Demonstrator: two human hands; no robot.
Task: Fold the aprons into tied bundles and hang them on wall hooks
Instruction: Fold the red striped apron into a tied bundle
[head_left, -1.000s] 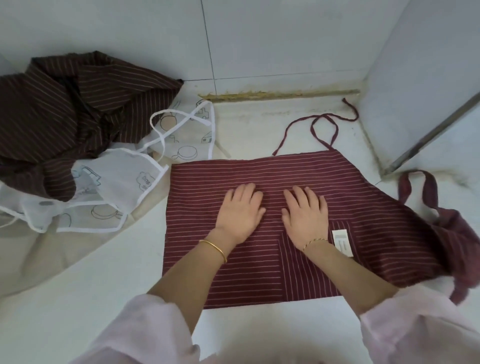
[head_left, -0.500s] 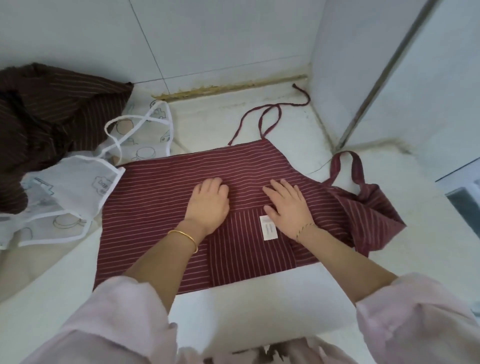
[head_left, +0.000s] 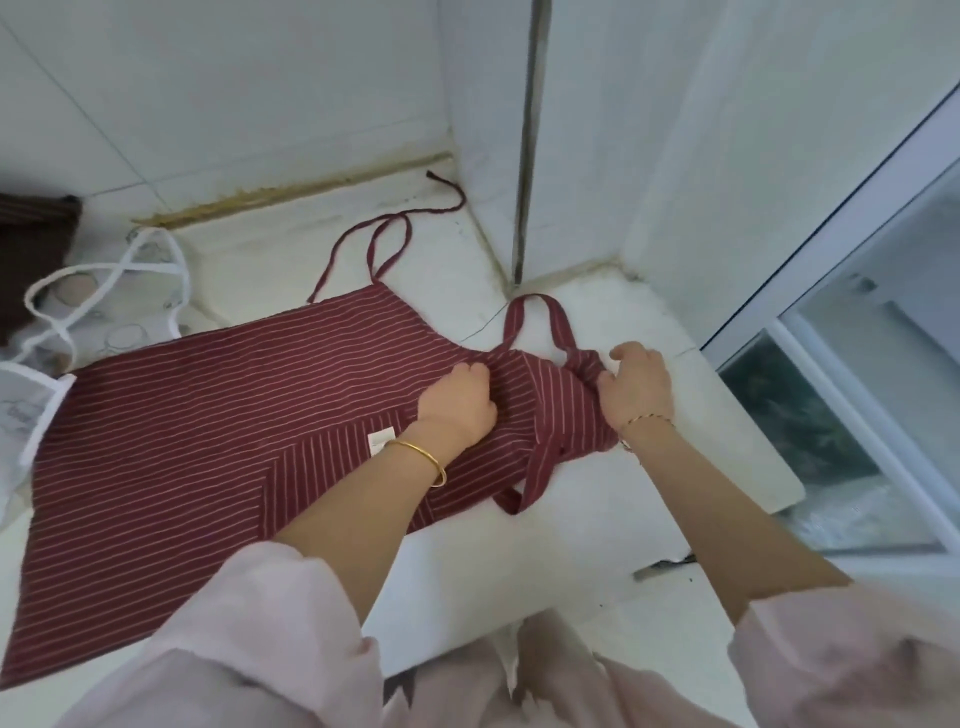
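l hand & r hand fingers curled, gripping soft striped red apron bib.

A maroon striped apron lies spread flat on the white counter, its bib end bunched at the right. Its neck loop arches up and a waist tie trails toward the back wall. A white printed apron and a dark brown striped apron lie crumpled at the left.
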